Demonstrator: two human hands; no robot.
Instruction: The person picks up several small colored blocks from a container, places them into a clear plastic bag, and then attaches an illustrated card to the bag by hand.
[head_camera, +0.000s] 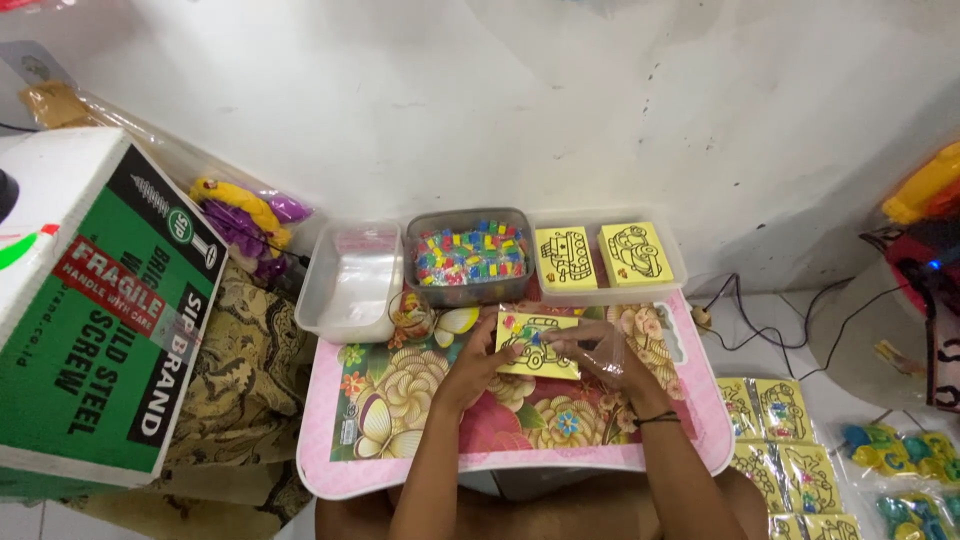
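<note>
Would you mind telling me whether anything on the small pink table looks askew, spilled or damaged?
Nothing stands out. The three tubs sit in a row along the pink table's far edge, nothing spilled. Both hands, left and right, hold a yellow card, slightly tilted.

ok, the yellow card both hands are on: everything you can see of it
The yellow card is a thin rectangle with a black line drawing of a vehicle and small coloured bits at its top left. It lies flat on the pink floral table. The left hand holds its left edge; the right hand holds its right edge under clear plastic.
</note>
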